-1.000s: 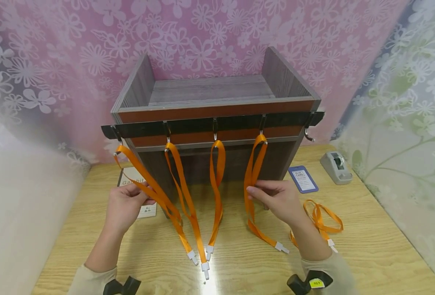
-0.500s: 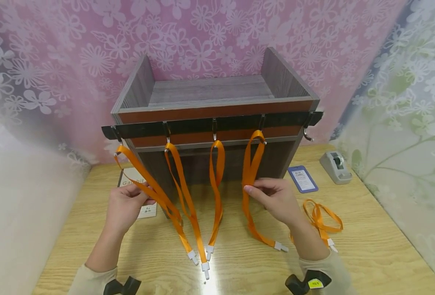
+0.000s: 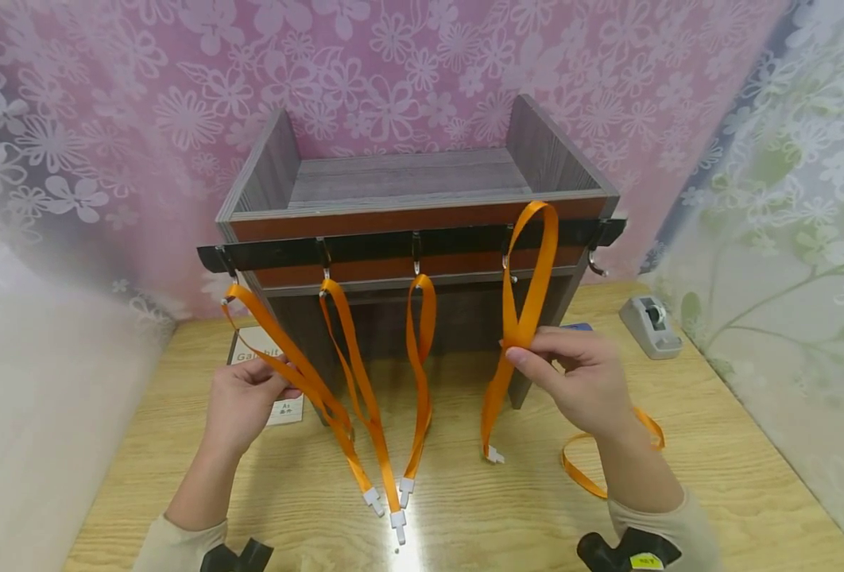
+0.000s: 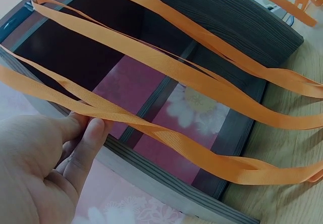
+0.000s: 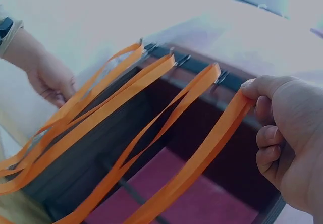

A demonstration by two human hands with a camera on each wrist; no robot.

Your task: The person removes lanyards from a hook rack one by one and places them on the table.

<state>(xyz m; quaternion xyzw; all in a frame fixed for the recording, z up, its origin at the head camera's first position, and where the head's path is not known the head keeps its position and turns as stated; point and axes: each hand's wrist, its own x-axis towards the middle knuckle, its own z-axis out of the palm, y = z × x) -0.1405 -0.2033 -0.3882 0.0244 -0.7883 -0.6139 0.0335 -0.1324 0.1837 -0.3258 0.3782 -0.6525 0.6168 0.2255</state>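
Note:
My left hand [image 3: 243, 405] pinches the upper part of the leftmost orange lanyard [image 4: 116, 114], whose loop hangs on the first hook. In my right hand [image 3: 579, 381], thumb and fingers pinch another orange lanyard [image 3: 542, 278]. Its loop stands up off the fourth hook [image 3: 506, 262], in front of the black rail, and its white clip [image 3: 494, 454] dangles below. Two more orange lanyards, the second [image 3: 354, 349] and the third [image 3: 427, 318], hang from their hooks between my hands. The far-right hook [image 3: 597, 266] is bare.
The black hook rail [image 3: 372, 248] crosses the front of a grey wooden shelf [image 3: 408, 175]. On the table [image 3: 422, 548] at right lie a loose orange lanyard [image 3: 585, 480], a tape dispenser [image 3: 651, 327] and a blue card holder [image 3: 579, 326], partly hidden. A booklet [image 3: 249, 340] lies behind my left hand.
My right hand has lifted its lanyard off the fourth hook and moved right and up with it. The left hand has stayed in place on the leftmost lanyard.

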